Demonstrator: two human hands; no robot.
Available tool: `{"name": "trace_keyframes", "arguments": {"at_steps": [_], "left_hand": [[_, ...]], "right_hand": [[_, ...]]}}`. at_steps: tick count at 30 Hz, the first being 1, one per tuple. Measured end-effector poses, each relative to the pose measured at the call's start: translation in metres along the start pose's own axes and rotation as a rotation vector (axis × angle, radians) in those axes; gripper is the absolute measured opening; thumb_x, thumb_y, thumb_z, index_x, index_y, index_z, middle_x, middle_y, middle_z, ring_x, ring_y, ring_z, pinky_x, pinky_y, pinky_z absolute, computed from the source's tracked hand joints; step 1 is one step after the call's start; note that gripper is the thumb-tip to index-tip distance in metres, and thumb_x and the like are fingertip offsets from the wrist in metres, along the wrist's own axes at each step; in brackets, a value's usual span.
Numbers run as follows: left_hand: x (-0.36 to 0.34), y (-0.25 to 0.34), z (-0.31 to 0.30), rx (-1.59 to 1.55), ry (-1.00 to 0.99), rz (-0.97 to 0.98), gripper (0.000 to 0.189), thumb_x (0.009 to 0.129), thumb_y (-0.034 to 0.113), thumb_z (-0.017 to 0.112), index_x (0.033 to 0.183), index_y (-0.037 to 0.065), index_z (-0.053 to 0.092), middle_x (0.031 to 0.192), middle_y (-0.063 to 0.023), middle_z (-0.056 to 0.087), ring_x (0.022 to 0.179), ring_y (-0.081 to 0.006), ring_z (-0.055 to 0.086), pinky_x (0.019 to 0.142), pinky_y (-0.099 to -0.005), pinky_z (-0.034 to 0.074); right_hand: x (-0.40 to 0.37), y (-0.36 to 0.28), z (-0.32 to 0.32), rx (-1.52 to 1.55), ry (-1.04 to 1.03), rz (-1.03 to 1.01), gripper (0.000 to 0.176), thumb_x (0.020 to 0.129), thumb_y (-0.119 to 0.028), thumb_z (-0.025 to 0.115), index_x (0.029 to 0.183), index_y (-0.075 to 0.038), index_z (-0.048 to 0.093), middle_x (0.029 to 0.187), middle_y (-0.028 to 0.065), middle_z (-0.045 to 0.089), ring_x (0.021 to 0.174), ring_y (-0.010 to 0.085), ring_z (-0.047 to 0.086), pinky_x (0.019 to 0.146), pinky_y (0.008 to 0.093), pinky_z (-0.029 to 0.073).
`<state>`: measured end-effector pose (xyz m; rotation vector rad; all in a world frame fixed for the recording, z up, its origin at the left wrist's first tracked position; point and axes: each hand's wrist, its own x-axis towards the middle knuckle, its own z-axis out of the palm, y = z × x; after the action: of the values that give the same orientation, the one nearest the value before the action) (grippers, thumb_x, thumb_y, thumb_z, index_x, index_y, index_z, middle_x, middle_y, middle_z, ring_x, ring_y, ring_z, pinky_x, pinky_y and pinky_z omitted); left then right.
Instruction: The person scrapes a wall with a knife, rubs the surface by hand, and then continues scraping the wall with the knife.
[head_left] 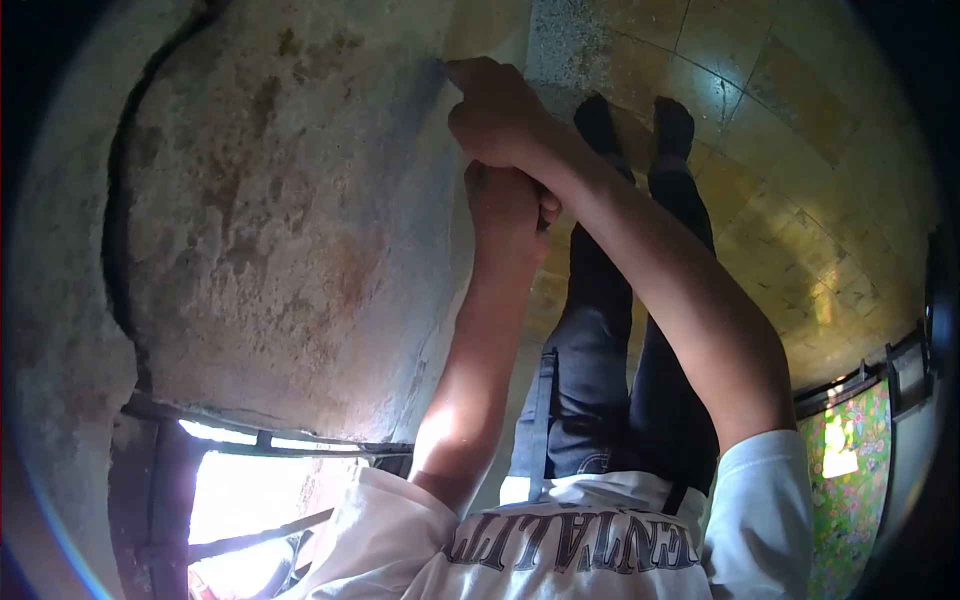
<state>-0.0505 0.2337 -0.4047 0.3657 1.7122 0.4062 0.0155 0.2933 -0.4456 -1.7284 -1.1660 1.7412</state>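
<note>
My right hand (492, 112) is up against the stained wall (290, 200), its fingers curled in and one fingertip or thumb reaching to the wall surface. A dark smudge or shadow lies on the wall beside that fingertip. Anything pinched there is too small or hidden to name. Just below, my left hand (506, 208) is closed, with its fingertips wrapped towards a small dark thing that I cannot make out. The right wrist crosses over the left hand, so the two hands touch or nearly touch in this view.
A dark crack or cable (115, 200) runs along the wall at the left. Below it is a bright barred window (250, 500). My feet stand on a yellowish tiled floor (790, 230). A green flowered curtain (850, 480) hangs at the lower right.
</note>
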Motion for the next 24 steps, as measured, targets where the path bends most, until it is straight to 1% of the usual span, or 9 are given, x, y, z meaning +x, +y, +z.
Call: {"name": "trace_keyframes", "arguments": {"at_steps": [2,4,7,10,13,15,18,22,24], "left_hand": [[0.002,0.0,0.002,0.008,0.024,0.008,0.022,0.094,0.018,0.05,0.076,0.005,0.053,0.057,-0.0025,0.047,0.042,-0.0101,0.042,0.038,-0.0267,0.028],[-0.018,0.023,-0.002,-0.058,0.122,-0.116,0.022,0.094,0.019,0.05,0.077,0.005,0.053,0.057,-0.002,0.046,0.041,-0.0096,0.042,0.037,-0.0259,0.028],[-0.01,0.023,-0.007,-0.032,0.084,-0.148,0.03,0.097,0.027,0.047,0.075,0.007,0.051,0.055,-0.0003,0.044,0.041,-0.0098,0.042,0.036,-0.0255,0.027],[-0.008,0.023,-0.005,-0.101,0.099,-0.136,0.038,0.1,0.036,0.044,0.074,0.009,0.049,0.055,0.0013,0.042,0.04,-0.0097,0.042,0.034,-0.0252,0.026],[-0.011,0.026,-0.007,-0.056,0.067,-0.176,0.032,0.102,0.032,0.041,0.079,0.01,0.048,0.06,0.0016,0.044,0.043,-0.0082,0.041,0.037,-0.0232,0.03],[-0.011,0.028,-0.006,-0.035,0.065,-0.18,0.033,0.102,0.033,0.042,0.078,0.01,0.047,0.06,0.0016,0.044,0.042,-0.0084,0.041,0.037,-0.0236,0.03],[-0.004,0.021,-0.005,-0.063,0.028,-0.172,0.033,0.101,0.035,0.043,0.079,0.011,0.048,0.06,0.0019,0.044,0.041,-0.0085,0.04,0.036,-0.0236,0.03],[-0.007,0.022,0.001,-0.064,0.071,-0.166,0.034,0.101,0.037,0.043,0.08,0.011,0.049,0.06,0.0025,0.044,0.041,-0.0084,0.04,0.036,-0.0236,0.029],[-0.01,0.023,-0.001,-0.059,0.049,-0.161,0.035,0.101,0.039,0.044,0.081,0.011,0.049,0.06,0.0024,0.044,0.042,-0.0083,0.041,0.036,-0.0233,0.029]], "right_hand": [[0.002,0.0,0.0,-0.009,0.023,-0.012,0.043,0.08,-0.006,0.05,0.121,0.006,0.054,0.107,0.0313,0.061,0.102,0.043,0.061,0.089,0.0455,0.05],[-0.007,-0.01,0.015,-0.001,0.083,-0.002,0.041,0.082,-0.007,0.05,0.12,0.006,0.055,0.104,0.0313,0.062,0.099,0.0433,0.062,0.085,0.046,0.051],[0.007,0.004,0.024,-0.098,0.169,-0.071,0.043,0.084,-0.011,0.052,0.125,0.005,0.053,0.093,0.0293,0.065,0.086,0.0392,0.067,0.076,0.0433,0.054],[0.004,0.013,0.022,0.348,0.162,0.067,0.045,0.087,-0.016,0.056,0.128,0.003,0.053,0.082,0.0237,0.067,0.073,0.03,0.07,0.068,0.0395,0.056],[-0.007,0.012,0.028,0.711,0.097,0.223,0.045,0.091,-0.021,0.057,0.13,0.001,0.053,0.076,0.0168,0.067,0.064,0.0198,0.068,0.063,0.0341,0.055],[-0.001,0.017,0.035,0.618,0.14,0.17,0.042,0.093,-0.023,0.055,0.128,0.001,0.055,0.074,0.014,0.066,0.06,0.018,0.065,0.062,0.0337,0.053],[0.004,0.027,0.032,0.53,0.114,0.105,0.04,0.095,-0.026,0.052,0.123,0.002,0.057,0.071,0.0114,0.064,0.056,0.0169,0.061,0.059,0.0334,0.051],[0.007,0.031,0.032,0.57,0.088,0.089,0.037,0.096,-0.027,0.051,0.116,0.004,0.06,0.068,0.0101,0.063,0.054,0.0165,0.059,0.057,0.034,0.049],[0.005,0.032,0.035,0.607,0.107,0.094,0.036,0.096,-0.026,0.051,0.114,0.004,0.061,0.068,0.0103,0.062,0.054,0.0165,0.059,0.056,0.0339,0.049]]}}
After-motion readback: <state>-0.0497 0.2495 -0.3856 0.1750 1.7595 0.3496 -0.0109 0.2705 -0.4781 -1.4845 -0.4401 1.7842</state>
